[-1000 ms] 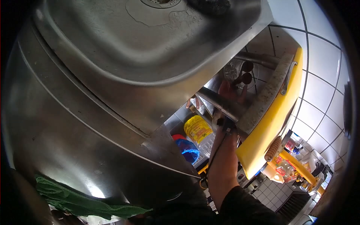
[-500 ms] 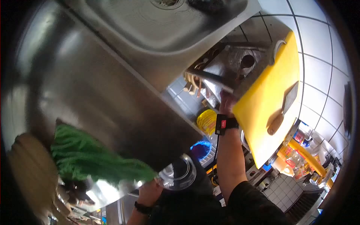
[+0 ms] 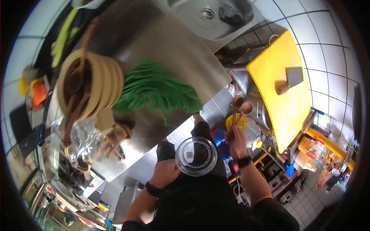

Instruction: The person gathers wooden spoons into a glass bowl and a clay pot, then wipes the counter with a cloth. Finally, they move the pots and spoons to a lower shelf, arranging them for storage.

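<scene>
My left hand [image 3: 166,172] is closed on the left rim of a round clear glass bowl [image 3: 204,164] with a small square label in it. The bowl is in front of my body. My right hand [image 3: 236,141], to the right of the bowl, grips the handles of two wooden spoons [image 3: 246,108], their round heads pointing up and away from me. A crumpled green cloth [image 3: 154,90] lies on the steel counter [image 3: 181,50] beyond my left hand.
At left, a ribbed beige pot [image 3: 110,82] holds long wooden utensils, with more wooden pieces beside it. A steel sink [image 3: 185,23] is at the top. On the right, a cleaver [image 3: 294,77] lies on a yellow cutting board [image 3: 266,65]. Bottles [image 3: 306,159] stand beyond it.
My right hand has come back from beside the cutting board and now holds two wooden spoons. My left hand still holds the glass bowl. The view has shifted left, showing the pot fully.
</scene>
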A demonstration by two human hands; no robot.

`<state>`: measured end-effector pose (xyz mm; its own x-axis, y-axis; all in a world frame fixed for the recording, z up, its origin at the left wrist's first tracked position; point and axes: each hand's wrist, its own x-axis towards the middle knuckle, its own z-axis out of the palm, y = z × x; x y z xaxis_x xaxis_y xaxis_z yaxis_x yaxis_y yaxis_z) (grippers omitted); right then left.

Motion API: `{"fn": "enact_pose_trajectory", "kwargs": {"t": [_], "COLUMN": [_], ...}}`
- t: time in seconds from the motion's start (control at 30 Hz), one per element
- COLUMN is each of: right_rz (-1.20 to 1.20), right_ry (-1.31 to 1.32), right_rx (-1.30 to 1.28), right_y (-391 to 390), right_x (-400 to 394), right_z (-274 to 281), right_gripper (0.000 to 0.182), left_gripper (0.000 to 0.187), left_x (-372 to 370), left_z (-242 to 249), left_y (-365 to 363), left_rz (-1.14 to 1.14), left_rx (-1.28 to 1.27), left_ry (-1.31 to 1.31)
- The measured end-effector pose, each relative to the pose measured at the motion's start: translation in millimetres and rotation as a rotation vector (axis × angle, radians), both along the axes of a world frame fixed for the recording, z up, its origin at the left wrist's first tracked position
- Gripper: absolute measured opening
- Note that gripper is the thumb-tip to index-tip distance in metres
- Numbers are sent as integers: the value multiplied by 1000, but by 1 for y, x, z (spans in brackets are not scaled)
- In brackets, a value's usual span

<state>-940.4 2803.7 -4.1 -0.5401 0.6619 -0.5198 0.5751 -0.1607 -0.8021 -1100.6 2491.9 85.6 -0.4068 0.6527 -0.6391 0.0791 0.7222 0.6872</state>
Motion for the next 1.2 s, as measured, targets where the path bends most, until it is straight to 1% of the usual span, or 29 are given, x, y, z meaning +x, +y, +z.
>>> {"fn": "enact_pose_trajectory", "kwargs": {"t": [0.03,0.07,0.13,0.2,0.23,0.27,0.3,0.33,0.4,0.43,0.47,0.53,0.57,0.63,0.73,0.77,0.87,0.9,0.93,0.97,1.0,1.03,1.07,1.1,1.13,1.17,1.2], "right_rz": [-27,65,177,266,337,440,481,519,571,589,610,495,516,748,774,788,766,778,865,950,957,1232,1499,1509,1415,1315,1281], "right_ry": [13,34,54,96,89,67,-5,-82,-79,-87,-85,-140,-145,-154,-110,-118,-172,-182,-262,-341,-353,-372,-386,-398,-270,-141,79], "right_rx": [-89,-99,-105,-582,-714,-755,-772,-786,-772,-778,-768,-782,-782,-773,-814,-814,-961,-961,-906,-849,-848,-695,-528,-531,-365,-202,32], "right_y": [-13,-25,-39,-48,-52,-56,-63,-73,-92,-104,-119,-150,-162,-181,-209,-216,-232,-234,-236,-238,-238,-236,-234,-231,-228,-228,-232], "right_x": [0,1,-4,-19,-25,-29,-39,-48,-67,-77,-89,-113,-123,-138,-145,-147,-155,-157,-159,-161,-165,-173,-179,-184,-190,-195,-203], "right_z": [32,66,133,193,213,229,246,258,263,264,267,270,270,266,252,252,256,254,250,248,250,253,255,252,248,241,229], "right_gripper": [25,26,26,27,27,28,27,27,27,28,28,29,29,32,34,34,41,41,43,44,44,39,34,34,30,27,24], "left_gripper": [25,25,23,22,20,19,18,18,18,19,19,19,19,21,24,28,31,35,35,34,34,26,26,23,19,19,16], "left_x": [-6,-9,-13,-10,-9,-10,-7,-8,-12,-12,-11,-15,-15,-19,-17,-17,-13,-8,-2,4,8,17,30,46,54,64,66], "left_z": [12,22,37,52,59,64,65,68,73,71,69,73,77,85,81,80,82,79,77,75,75,61,47,34,35,38,58], "left_y": [-6,-12,-27,-40,-44,-46,-46,-47,-47,-47,-49,-48,-49,-53,-65,-69,-90,-98,-107,-117,-127,-141,-157,-173,-182,-190,-198], "left_rz": [5,10,53,101,192,284,359,382,451,488,507,582,602,679,762,811,847,902,915,850,784,935,946,937,926,939,1056], "left_rx": [-4,-7,-45,-73,-27,23,21,35,19,59,65,103,98,60,56,68,61,72,71,82,92,9,7,93,177,174,175], "left_ry": [18,33,60,95,146,204,241,265,298,364,375,434,439,395,337,277,225,160,155,254,352,123,116,210,306,301,96]}}
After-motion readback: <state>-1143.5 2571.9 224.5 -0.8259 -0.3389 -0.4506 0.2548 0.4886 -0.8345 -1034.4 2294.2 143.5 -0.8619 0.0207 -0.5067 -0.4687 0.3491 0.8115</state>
